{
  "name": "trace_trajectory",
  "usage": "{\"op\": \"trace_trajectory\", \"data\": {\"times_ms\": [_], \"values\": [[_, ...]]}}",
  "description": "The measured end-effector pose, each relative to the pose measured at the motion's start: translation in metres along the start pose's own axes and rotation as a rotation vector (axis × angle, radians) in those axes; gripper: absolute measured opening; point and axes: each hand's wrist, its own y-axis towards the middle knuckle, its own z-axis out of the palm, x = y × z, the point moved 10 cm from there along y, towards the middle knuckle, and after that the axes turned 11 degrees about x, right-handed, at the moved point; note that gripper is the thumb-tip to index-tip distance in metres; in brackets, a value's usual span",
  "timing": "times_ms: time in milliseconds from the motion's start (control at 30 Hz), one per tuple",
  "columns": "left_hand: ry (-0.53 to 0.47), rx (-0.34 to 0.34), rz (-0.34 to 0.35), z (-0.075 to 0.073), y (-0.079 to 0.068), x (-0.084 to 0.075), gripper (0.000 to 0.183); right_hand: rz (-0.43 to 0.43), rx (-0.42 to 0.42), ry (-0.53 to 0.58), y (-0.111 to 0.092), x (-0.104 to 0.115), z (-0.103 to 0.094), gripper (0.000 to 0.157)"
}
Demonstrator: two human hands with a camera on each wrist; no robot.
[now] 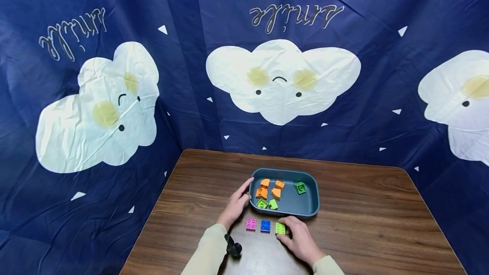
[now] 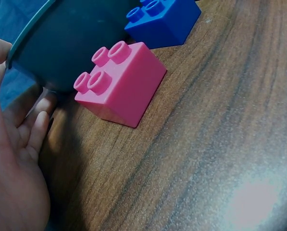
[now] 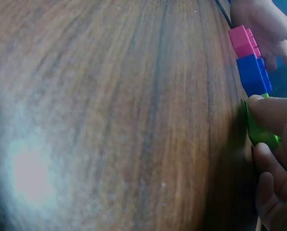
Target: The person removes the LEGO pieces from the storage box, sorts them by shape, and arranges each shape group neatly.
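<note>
At the left end of a dark teal tray (image 1: 316,200), my left hand (image 1: 234,207) touches the wall and rim with fingers extended. Below the tray's near side, my right hand (image 1: 299,239) pinches a lime green toy brick (image 1: 280,228) between thumb and fingers, right at the table surface. A blue brick (image 1: 265,226) stands just left of it, and a pink brick (image 1: 250,224) left of that, forming a row with studs up. In the right wrist view, my fingers partly hide the lime brick (image 3: 261,130).
Inside the tray lie several orange bricks (image 1: 262,193), two lime ones (image 1: 273,204) and a darker green brick (image 1: 300,188). All this is on a brown wood-grain table (image 1: 363,207). A dark blue curtain (image 1: 183,109) with cloud prints hangs behind it.
</note>
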Motion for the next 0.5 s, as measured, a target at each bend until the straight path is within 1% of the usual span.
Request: {"op": "trace_trajectory", "data": {"times_ms": [267, 500], "values": [[-0.005, 0.004, -0.003, 0.0001, -0.0002, -0.002, 0.063, 0.005, 0.001, 0.005, 0.0006, 0.0003, -0.0001, 0.032], [-0.009, 0.004, -0.009, 0.0001, -0.0003, -0.0011, 0.063, -0.004, -0.028, -0.008, -0.0012, 0.0012, -0.0006, 0.033]]}}
